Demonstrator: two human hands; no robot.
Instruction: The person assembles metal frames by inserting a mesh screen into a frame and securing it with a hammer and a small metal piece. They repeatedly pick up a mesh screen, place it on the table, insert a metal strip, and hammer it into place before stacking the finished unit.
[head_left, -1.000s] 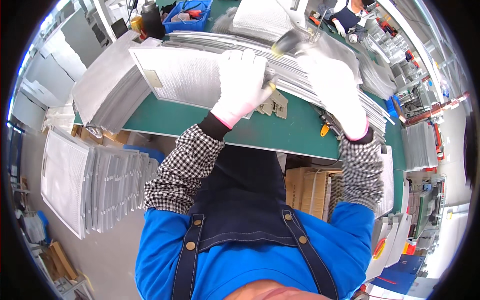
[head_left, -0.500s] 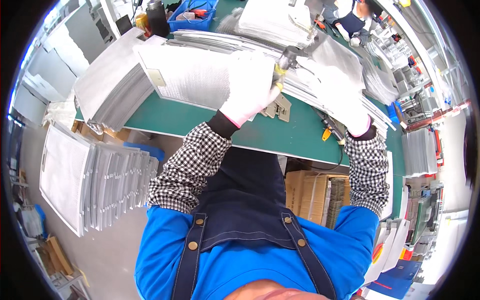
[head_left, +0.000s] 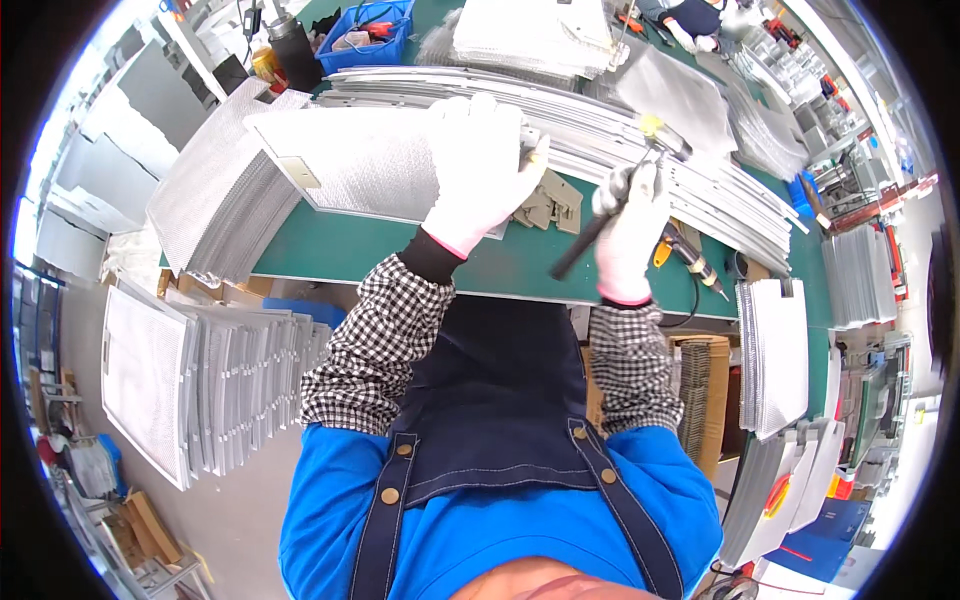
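Silver mesh panel [head_left: 360,155] at the green surface [head_left: 350,245], with a pale tab [head_left: 298,172] at its left end. Left hand [head_left: 480,165], in a white glove, lies over the panel's right end; how firmly its fingers are closed cannot be told. Right hand [head_left: 632,225], likewise gloved, is to the right of the panel, clamped around a hammer [head_left: 578,250] whose black handle end points toward the near edge of the surface. Just beside the panel's right end lie beige plastic pieces [head_left: 550,202]. Long metal strips [head_left: 600,115] run behind the panel and on to its right; a screwdriver [head_left: 692,258] lies well to its right. Left of the panel, a stack of mesh sheets [head_left: 225,185]; beyond it, a blue basket [head_left: 368,40] and a dark bottle [head_left: 293,55].
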